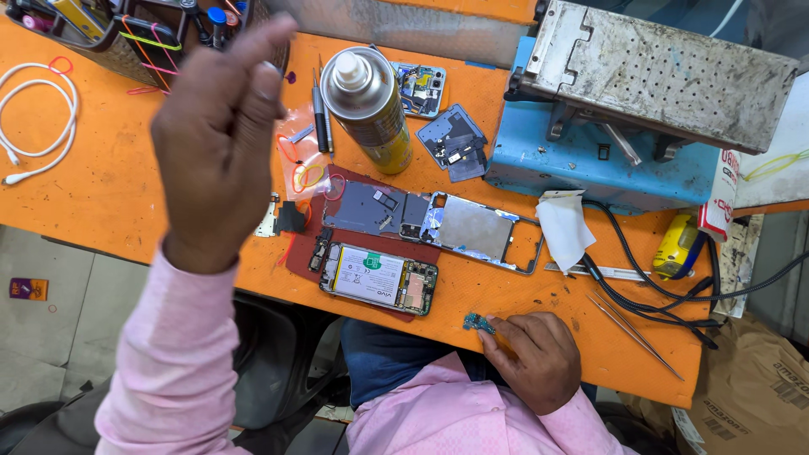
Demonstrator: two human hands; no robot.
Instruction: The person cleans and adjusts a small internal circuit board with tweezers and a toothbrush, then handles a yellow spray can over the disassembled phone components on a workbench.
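Small blue-green board [479,323] sits at the near edge of the orange bench [109,190], pinched under the right hand's [535,358] fingertips [497,333] — thumb and forefinger closed on it, hand resting on the bench. Left hand [215,139] is raised off the bench, back to camera, fingers loosely bunched with one pointing up; can't tell if it holds anything.

Just left of the board, beyond it: opened phone [379,279] lying flat, battery up, on a dark red mat [299,253]. Behind it a back cover [364,208] and a bare metal frame [480,229], side by side, touching. White tissue [563,227] at the frame's right end. Spray can [366,105] upright further back, two more phone parts [455,141] beside it. Tweezers [636,335] lie right of the right hand, near black cables [649,286]. Blue machine [590,164] with a pitted metal plate at far right. White cable [38,118] coiled far left.
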